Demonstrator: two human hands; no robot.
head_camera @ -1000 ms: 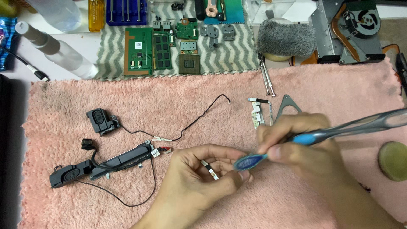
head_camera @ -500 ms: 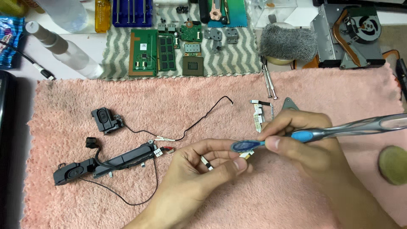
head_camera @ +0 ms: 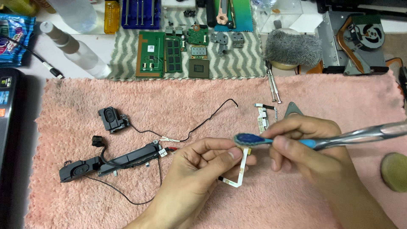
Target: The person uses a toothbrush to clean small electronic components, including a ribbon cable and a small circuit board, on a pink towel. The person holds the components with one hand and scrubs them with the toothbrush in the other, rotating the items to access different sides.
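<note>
A white flat cable [head_camera: 242, 167] is being pinched by the left hand [head_camera: 199, 169], hanging downward. A toothbrush [head_camera: 313, 139], lying sideways, is being gripped tight by the right hand [head_camera: 309, 148]; its handle end is cut off.

A thin white flex cable [head_camera: 242, 167] is pinched at its upper end between thumb and forefinger of the left hand [head_camera: 199, 174]; its lower part hangs bent over the pink towel [head_camera: 212, 91]. A toothbrush [head_camera: 322, 139] with grey-blue handle is gripped by the right hand [head_camera: 309, 146], its blue head laid against the cable's top end. A black speaker assembly [head_camera: 114, 159] with trailing wires is seen on the towel to the left. Green circuit boards [head_camera: 163, 53] are laid on the chevron cloth [head_camera: 246, 59] above.
</note>
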